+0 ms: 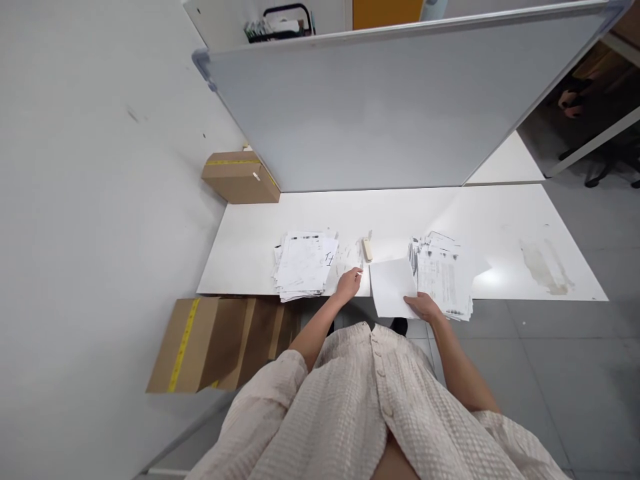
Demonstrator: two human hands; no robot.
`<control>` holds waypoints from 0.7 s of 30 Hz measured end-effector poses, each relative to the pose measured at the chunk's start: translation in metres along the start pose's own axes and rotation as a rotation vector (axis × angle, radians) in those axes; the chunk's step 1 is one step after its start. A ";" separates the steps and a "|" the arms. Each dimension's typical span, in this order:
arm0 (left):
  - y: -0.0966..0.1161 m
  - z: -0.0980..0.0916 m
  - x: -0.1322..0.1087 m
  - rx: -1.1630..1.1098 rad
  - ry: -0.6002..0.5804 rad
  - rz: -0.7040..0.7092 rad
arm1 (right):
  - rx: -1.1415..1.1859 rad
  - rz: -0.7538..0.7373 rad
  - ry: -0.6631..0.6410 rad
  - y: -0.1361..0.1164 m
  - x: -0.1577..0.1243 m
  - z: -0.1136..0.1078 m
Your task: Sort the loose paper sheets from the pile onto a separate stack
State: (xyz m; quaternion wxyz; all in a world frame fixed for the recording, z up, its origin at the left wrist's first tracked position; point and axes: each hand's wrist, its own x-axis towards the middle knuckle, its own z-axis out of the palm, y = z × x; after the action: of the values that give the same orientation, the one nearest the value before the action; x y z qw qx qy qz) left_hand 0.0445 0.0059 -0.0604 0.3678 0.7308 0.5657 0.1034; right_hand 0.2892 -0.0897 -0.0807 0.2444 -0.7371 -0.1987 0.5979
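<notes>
My right hand [424, 307] grips the lower right edge of some blank white paper [394, 288], which juts over the table's front edge. My left hand [349, 285] is just left of that paper and apart from it. Its fingers are curled together at the tips; whatever they may hold is too small to make out. Beyond both hands lies a small cream oblong object [367, 249], perhaps a stapler. A pile of printed sheets [305, 263] lies left of my left hand. Another printed pile [444, 277] sits beside my right hand, its sheets uneven.
A white table [500, 233] runs across in front of me, backed by an upright whiteboard panel [360, 113]. A cardboard box [245, 183] stands at its far left corner. More cardboard boxes [193, 343] are on the left below the table, near the wall.
</notes>
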 end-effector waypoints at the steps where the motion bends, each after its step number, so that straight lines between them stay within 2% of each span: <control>1: 0.002 0.000 0.002 0.026 0.001 0.010 | -0.002 -0.004 0.003 -0.002 0.003 0.002; 6: 0.007 0.001 0.016 0.149 -0.076 0.025 | -0.060 -0.030 0.014 -0.016 0.010 0.008; 13: 0.020 0.000 0.038 0.334 -0.203 -0.063 | -0.136 -0.048 0.032 -0.028 0.014 0.010; 21: 0.025 0.000 0.041 0.436 -0.281 -0.097 | -0.173 -0.045 0.022 -0.032 0.014 0.010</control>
State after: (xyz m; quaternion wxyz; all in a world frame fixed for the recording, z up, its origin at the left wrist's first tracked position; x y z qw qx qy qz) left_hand 0.0774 0.0410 -0.0546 0.2813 0.7719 0.5523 -0.1413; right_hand 0.2821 -0.0544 -0.0742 0.1954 -0.7574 -0.2634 0.5646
